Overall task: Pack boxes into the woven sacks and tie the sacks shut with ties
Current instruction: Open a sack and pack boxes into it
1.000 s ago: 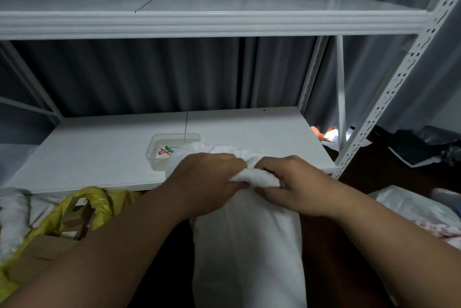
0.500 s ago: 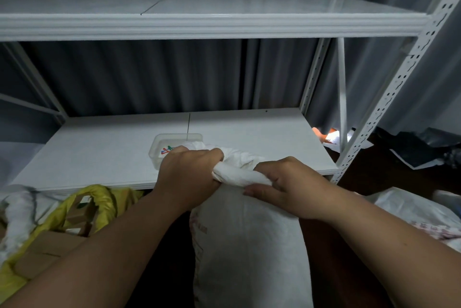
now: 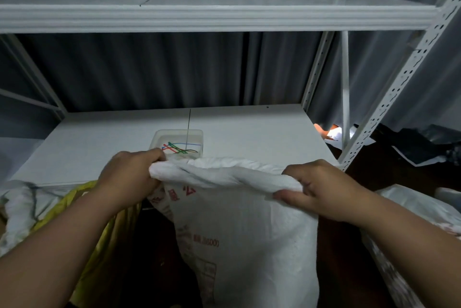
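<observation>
Both hands grip the white sack's (image 3: pixel 247 245) bunched mouth, stretched left-right; ties (image 3: pixel 180 148) lie in the tray (image 3: pixel 177 133) at the shelf's (image 3: pixel 82 148) front edge, just beyond the left hand (image 3: pixel 129 175), farther from the right hand (image 3: pixel 321 190).

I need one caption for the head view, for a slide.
Both hands grip the white woven sack's rolled mouth before a tray of ties.

A white metal shelving unit (image 3: pixel 389 98) fills the space ahead, with punched upright posts on the right side. Its upper shelf (image 3: pixel 199 16) runs across near the top, and its lower shelf (image 3: pixel 249 130) lies wide and flat below. Behind it hangs a dark grey pleated curtain (image 3: pixel 149 70). On the floor to the right, past the posts, lie dark crumpled sheets (image 3: pixel 419 145) and a small bright orange patch (image 3: pixel 321 130), too unclear to identify.
</observation>
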